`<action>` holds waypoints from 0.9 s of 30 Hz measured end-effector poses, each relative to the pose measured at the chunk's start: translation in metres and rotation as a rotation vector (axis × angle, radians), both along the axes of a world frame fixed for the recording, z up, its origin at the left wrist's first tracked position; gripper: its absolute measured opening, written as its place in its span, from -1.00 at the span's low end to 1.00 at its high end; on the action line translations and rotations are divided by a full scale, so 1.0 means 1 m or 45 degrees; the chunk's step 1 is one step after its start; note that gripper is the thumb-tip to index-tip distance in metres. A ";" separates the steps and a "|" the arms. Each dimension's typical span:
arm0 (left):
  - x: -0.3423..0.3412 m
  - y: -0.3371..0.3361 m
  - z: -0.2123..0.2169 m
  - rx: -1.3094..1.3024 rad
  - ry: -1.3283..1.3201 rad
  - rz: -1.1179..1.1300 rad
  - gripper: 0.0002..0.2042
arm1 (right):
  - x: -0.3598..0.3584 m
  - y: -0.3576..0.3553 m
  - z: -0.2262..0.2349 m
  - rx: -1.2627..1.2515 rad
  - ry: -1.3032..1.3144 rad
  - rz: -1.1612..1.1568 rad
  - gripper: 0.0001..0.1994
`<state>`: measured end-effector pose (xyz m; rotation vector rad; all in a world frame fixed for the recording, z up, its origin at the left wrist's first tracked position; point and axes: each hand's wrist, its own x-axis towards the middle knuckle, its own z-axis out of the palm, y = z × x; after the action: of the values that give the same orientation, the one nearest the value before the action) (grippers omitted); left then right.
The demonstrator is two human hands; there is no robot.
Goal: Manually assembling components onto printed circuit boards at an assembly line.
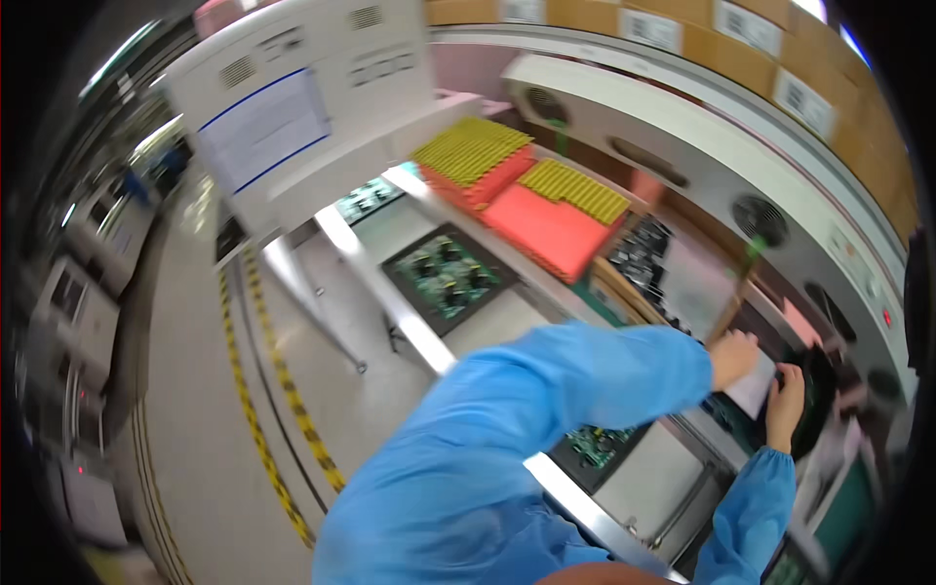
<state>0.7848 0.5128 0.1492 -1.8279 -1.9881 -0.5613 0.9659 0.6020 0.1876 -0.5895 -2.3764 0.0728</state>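
Observation:
Both my arms, in blue sleeves, reach to the far right of the bench. My left hand (pixel 733 359) has its fingers curled at the upper edge of a small white sheet-like piece (pixel 752 387). My right hand (pixel 783 405) pinches the same piece from its right side. What lies under the fingers is too blurred to make out. Just right of my right hand is a black object (pixel 817 402), partly hidden by it. Below my left forearm, a green circuit board (pixel 600 446) sits in a dark carrier on the conveyor line.
Another circuit board in a black carrier (pixel 447 276) lies farther up the conveyor. Behind it are red trays (pixel 546 226) with yellow-striped parts, and a box of black components (pixel 643 258). A white hood with fans (pixel 673 136) overhangs the bench; a white machine (pixel 302 107) stands at far left.

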 end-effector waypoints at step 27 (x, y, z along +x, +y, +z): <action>-0.053 0.099 -0.051 0.221 0.014 0.368 -0.83 | -0.075 0.095 -0.034 -0.016 -0.129 -0.034 -0.70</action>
<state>0.7319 0.6123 0.0980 -1.4075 -2.0759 -0.6102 0.8905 0.6974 0.1532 -0.6441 -2.4665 0.0472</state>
